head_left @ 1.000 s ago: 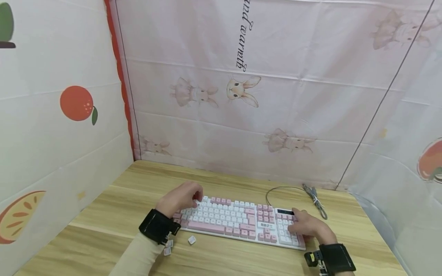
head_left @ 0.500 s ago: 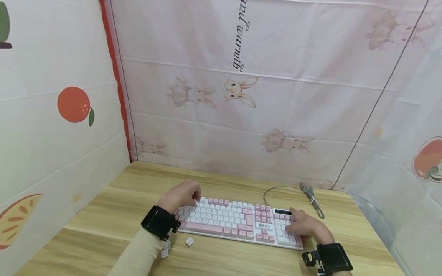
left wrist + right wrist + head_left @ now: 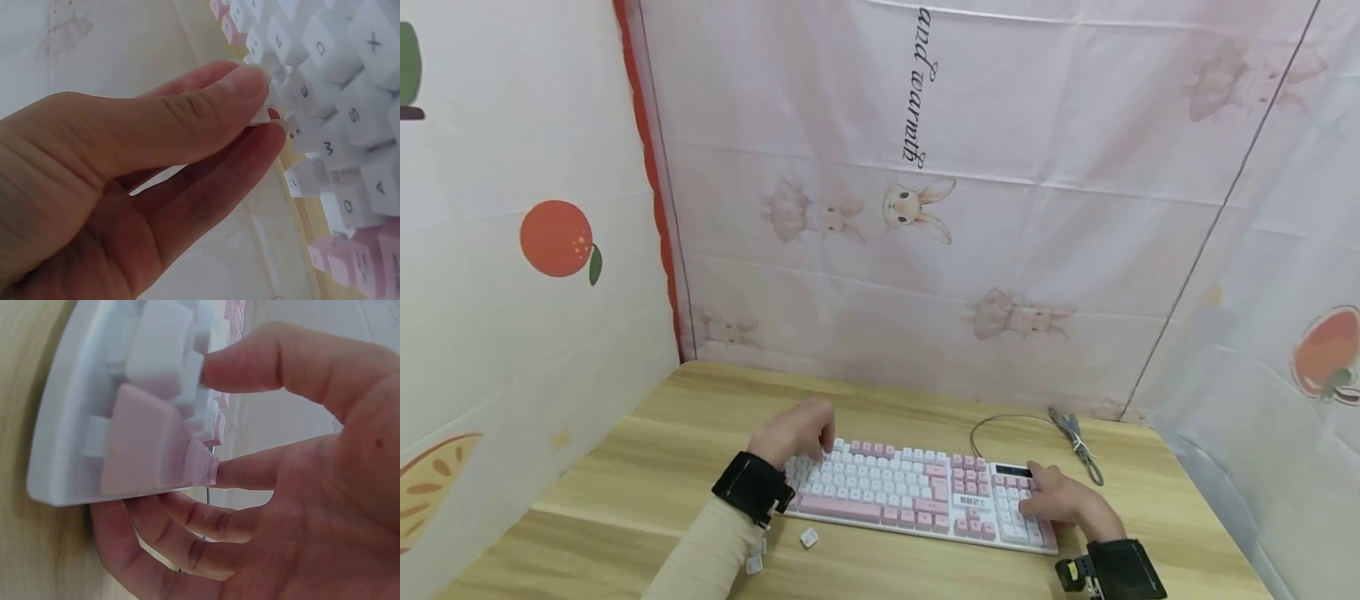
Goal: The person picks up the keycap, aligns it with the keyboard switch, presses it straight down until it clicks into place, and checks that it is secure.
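Note:
A white and pink keyboard point(image 3: 880, 485) lies on the wooden table. Over its upper left part, my left hand point(image 3: 793, 433) pinches a small white keycap point(image 3: 259, 116) between thumb and fingers, close against the number row. Much of that keycap is hidden by the fingertips. At the keyboard's right end is my right hand point(image 3: 1067, 500). Its thumb rests on the number pad keys, one finger touches a pink key point(image 3: 203, 464), and the other fingers curl round the edge of the case. Both wrists wear black camera straps.
Near the keyboard's front left lies a loose white keycap point(image 3: 808, 537); more keycaps point(image 3: 754, 565) sit beside my left forearm, partly hidden by it. A bundled grey cable point(image 3: 1077, 443) rests behind the right end. Printed cloth point(image 3: 850, 275) hangs round the table.
The head view has shifted slightly, so everything sits a little lower and to the left. My left hand stays at the upper left keys, and my right hand keeps its hold.

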A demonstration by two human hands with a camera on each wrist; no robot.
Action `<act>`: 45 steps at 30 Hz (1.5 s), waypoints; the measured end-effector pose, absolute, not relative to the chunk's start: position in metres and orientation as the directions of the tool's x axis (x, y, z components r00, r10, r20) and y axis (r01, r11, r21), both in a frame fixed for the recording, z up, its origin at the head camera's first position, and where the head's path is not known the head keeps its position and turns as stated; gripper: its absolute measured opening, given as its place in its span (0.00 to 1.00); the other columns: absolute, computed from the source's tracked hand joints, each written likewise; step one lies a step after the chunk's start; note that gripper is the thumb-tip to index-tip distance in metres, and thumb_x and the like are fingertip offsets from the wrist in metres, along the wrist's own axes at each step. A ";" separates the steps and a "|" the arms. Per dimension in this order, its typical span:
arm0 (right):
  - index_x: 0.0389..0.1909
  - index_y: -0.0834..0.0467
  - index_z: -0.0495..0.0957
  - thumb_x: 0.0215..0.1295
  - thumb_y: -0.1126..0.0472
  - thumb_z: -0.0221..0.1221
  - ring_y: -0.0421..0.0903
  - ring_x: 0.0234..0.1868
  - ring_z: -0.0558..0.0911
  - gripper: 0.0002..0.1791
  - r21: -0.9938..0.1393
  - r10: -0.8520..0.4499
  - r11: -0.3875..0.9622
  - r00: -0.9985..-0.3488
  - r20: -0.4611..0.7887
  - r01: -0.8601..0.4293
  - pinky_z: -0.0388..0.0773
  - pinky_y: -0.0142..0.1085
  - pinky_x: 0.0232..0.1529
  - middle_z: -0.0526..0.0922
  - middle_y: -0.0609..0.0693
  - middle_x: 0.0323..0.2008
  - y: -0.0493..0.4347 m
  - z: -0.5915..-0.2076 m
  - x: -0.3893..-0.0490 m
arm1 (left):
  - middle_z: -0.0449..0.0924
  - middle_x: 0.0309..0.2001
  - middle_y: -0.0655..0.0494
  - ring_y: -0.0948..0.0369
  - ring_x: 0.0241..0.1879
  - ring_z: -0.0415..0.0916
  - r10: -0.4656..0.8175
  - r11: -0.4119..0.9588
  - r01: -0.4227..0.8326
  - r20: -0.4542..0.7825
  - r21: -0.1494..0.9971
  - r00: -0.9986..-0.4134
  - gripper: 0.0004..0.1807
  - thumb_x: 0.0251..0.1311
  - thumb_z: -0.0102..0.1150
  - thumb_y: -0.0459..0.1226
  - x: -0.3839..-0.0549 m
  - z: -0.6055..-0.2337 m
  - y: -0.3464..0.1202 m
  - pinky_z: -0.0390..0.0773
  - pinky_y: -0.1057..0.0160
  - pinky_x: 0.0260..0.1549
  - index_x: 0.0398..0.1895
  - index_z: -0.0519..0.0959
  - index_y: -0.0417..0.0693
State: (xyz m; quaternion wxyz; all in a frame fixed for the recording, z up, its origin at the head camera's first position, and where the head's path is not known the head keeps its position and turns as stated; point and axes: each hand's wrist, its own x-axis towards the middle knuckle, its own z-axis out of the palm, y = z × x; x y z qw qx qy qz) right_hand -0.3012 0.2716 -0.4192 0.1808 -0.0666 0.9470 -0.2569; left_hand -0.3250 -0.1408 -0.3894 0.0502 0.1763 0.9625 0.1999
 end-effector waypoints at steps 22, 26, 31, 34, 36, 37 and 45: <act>0.73 0.80 0.53 0.60 0.60 0.64 0.65 0.56 0.72 0.47 -0.506 -0.242 0.859 -0.932 -0.269 -0.078 0.72 0.59 0.59 0.60 0.86 0.67 0.274 -0.421 -0.302 | 0.82 0.26 0.54 0.61 0.28 0.73 0.365 0.857 0.362 0.065 0.367 -0.929 0.14 0.43 0.70 0.16 -0.332 -0.402 -0.134 0.78 0.60 0.31 0.22 0.85 0.44; 0.73 0.79 0.53 0.61 0.60 0.64 0.66 0.57 0.71 0.47 -0.515 -0.240 0.855 -0.929 -0.282 -0.064 0.70 0.60 0.60 0.59 0.86 0.67 0.274 -0.421 -0.301 | 0.82 0.26 0.54 0.60 0.27 0.73 0.359 0.856 0.358 0.068 0.373 -0.931 0.14 0.43 0.71 0.16 -0.331 -0.404 -0.134 0.78 0.60 0.31 0.21 0.85 0.44; 0.73 0.79 0.53 0.61 0.60 0.64 0.65 0.55 0.71 0.47 -0.527 -0.234 0.848 -0.926 -0.296 -0.046 0.72 0.54 0.54 0.57 0.86 0.68 0.273 -0.422 -0.301 | 0.81 0.26 0.54 0.59 0.29 0.73 0.340 0.859 0.335 0.059 0.387 -0.939 0.14 0.43 0.72 0.17 -0.329 -0.404 -0.136 0.79 0.59 0.33 0.23 0.86 0.44; 0.73 0.79 0.53 0.61 0.60 0.64 0.64 0.54 0.72 0.47 -0.526 -0.231 0.849 -0.926 -0.298 -0.042 0.73 0.52 0.52 0.58 0.85 0.68 0.272 -0.422 -0.301 | 0.81 0.26 0.55 0.60 0.29 0.73 0.342 0.863 0.334 0.048 0.379 -0.938 0.14 0.44 0.72 0.18 -0.329 -0.404 -0.136 0.79 0.60 0.33 0.24 0.86 0.45; 0.73 0.79 0.53 0.61 0.60 0.64 0.64 0.54 0.72 0.47 -0.526 -0.229 0.849 -0.926 -0.299 -0.040 0.74 0.51 0.51 0.58 0.85 0.67 0.272 -0.423 -0.301 | 0.81 0.27 0.56 0.61 0.29 0.74 0.348 0.864 0.340 0.046 0.372 -0.936 0.14 0.44 0.72 0.18 -0.329 -0.404 -0.136 0.79 0.61 0.33 0.24 0.86 0.45; 0.73 0.79 0.53 0.62 0.60 0.64 0.64 0.54 0.72 0.47 -0.526 -0.229 0.850 -0.926 -0.299 -0.040 0.74 0.51 0.51 0.58 0.85 0.67 0.272 -0.423 -0.301 | 0.81 0.27 0.56 0.61 0.29 0.74 0.349 0.865 0.339 0.041 0.370 -0.936 0.14 0.45 0.72 0.18 -0.329 -0.405 -0.136 0.79 0.61 0.33 0.25 0.87 0.45; 0.73 0.78 0.54 0.62 0.60 0.64 0.65 0.56 0.71 0.46 -0.516 -0.231 0.855 -0.928 -0.293 -0.049 0.73 0.55 0.55 0.58 0.85 0.68 0.273 -0.423 -0.302 | 0.81 0.27 0.58 0.62 0.29 0.75 0.344 0.871 0.345 0.068 0.349 -0.937 0.15 0.42 0.72 0.17 -0.330 -0.407 -0.134 0.80 0.61 0.34 0.25 0.87 0.47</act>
